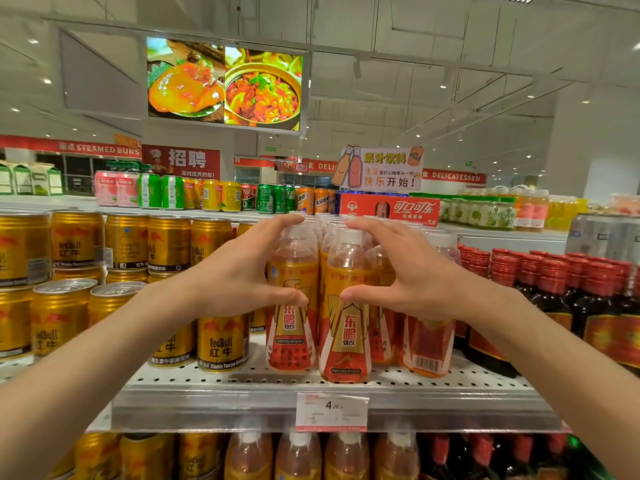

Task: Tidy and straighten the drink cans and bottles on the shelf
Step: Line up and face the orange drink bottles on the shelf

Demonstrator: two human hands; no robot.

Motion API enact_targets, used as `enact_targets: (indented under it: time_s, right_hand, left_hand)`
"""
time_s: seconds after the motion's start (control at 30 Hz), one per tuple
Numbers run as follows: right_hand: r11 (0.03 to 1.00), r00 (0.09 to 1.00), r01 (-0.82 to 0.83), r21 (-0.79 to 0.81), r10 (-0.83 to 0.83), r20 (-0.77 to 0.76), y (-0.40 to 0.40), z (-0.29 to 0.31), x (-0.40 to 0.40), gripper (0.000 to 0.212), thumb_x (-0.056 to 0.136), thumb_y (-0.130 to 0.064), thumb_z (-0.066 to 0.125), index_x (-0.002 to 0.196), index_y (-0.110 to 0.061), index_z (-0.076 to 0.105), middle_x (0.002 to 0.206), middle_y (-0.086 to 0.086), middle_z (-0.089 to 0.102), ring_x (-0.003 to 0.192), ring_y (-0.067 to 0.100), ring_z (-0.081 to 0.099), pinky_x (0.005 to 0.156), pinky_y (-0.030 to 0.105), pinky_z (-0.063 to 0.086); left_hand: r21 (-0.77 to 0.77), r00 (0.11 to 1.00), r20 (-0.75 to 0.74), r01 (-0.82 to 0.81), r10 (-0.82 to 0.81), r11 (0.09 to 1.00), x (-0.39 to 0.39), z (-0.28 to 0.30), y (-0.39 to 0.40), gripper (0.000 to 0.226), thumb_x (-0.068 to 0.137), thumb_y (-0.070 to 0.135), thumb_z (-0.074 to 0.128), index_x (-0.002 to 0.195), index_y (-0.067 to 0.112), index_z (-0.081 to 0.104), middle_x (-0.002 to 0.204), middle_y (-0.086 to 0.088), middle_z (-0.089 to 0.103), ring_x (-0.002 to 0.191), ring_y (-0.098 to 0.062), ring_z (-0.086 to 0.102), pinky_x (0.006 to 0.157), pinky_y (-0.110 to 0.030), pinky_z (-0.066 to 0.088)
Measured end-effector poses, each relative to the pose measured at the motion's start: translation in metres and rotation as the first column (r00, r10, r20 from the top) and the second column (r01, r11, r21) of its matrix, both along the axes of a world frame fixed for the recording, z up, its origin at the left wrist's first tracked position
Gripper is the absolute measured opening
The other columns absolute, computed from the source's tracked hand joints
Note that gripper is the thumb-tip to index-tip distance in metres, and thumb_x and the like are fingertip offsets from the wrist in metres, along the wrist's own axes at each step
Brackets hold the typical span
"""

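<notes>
Both hands bracket the orange bottles (346, 306) at the front of the shelf (242, 396): left hand (239, 271) and right hand (412, 271) spread, cupping them. Full, slick plastic, likely tippy; best held mid-body. Gold cans (169, 242) stand behind left.

Rear orange bottles (441, 244) hide behind front ones; price tag (331, 411) small print blurred.
</notes>
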State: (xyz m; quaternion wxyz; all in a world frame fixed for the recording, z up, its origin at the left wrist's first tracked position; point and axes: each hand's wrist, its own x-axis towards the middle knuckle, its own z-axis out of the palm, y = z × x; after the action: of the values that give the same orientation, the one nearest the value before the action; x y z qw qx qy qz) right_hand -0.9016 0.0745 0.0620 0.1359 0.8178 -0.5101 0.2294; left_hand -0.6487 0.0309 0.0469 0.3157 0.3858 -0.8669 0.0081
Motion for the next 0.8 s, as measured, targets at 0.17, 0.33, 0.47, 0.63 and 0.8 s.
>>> enact_targets:
  time_s: [0.17,0.33,0.47,0.63,0.8]
  right_hand:
    - [1.000,1.000,-0.002,-0.004,0.002,0.003,0.000,-0.002,0.000,0.102,0.075,-0.073,0.066,0.157,-0.034,0.022,0.158,-0.008,0.035,0.143,0.012,0.030,0.122,0.039,0.027]
    - [1.000,1.000,0.010,0.004,-0.010,-0.019,-0.001,0.001,0.001,0.102,0.075,-0.076,0.064,0.158,-0.037,0.020,0.160,-0.009,0.033,0.146,0.012,0.027,0.122,0.039,0.024]
    - [0.999,1.000,-0.006,0.044,0.005,0.022,0.003,0.009,-0.007,0.081,0.089,-0.072,0.046,0.158,-0.041,0.017,0.162,-0.012,0.031,0.146,0.007,0.029,0.119,0.037,0.028]
    - [0.982,0.988,0.123,-0.145,-0.135,-0.073,0.005,0.029,-0.033,0.052,0.102,-0.049,0.044,0.151,-0.032,0.039,0.154,-0.008,0.044,0.144,0.010,0.034,0.121,0.037,0.027]
    - [0.964,0.921,0.259,-0.057,-0.264,-0.287,-0.006,0.026,-0.034,0.086,0.086,-0.071,0.056,0.158,-0.033,0.025,0.161,-0.007,0.036,0.150,0.016,0.028,0.127,0.048,0.008]
  left_hand:
    - [0.016,1.000,0.023,-0.020,0.020,1.000,0.004,0.002,-0.001,0.114,0.071,0.052,0.082,0.156,0.046,0.006,0.164,0.010,0.021,0.138,-0.015,0.042,0.107,-0.034,0.044]
    - [0.008,0.999,0.037,-0.019,0.019,1.000,0.007,-0.001,-0.002,0.117,0.074,0.055,0.080,0.153,0.053,-0.005,0.165,0.010,0.017,0.144,-0.014,0.033,0.104,-0.024,0.032]
    - [-0.034,1.000,0.000,-0.024,0.024,0.999,0.010,0.004,0.002,0.103,0.076,0.062,0.073,0.153,0.053,0.005,0.159,0.013,0.021,0.141,-0.008,0.027,0.107,-0.026,0.029]
    - [-0.150,0.998,0.065,-0.005,0.015,0.989,-0.008,0.018,0.012,0.095,0.075,0.075,0.062,0.154,0.046,0.018,0.156,0.014,0.029,0.138,-0.002,0.024,0.116,-0.037,0.027]
    - [-0.222,0.956,0.286,-0.007,0.072,0.975,-0.042,0.022,0.005,0.103,0.069,0.089,0.051,0.154,0.049,0.011,0.159,0.012,0.033,0.146,-0.014,0.024,0.124,-0.045,0.009]
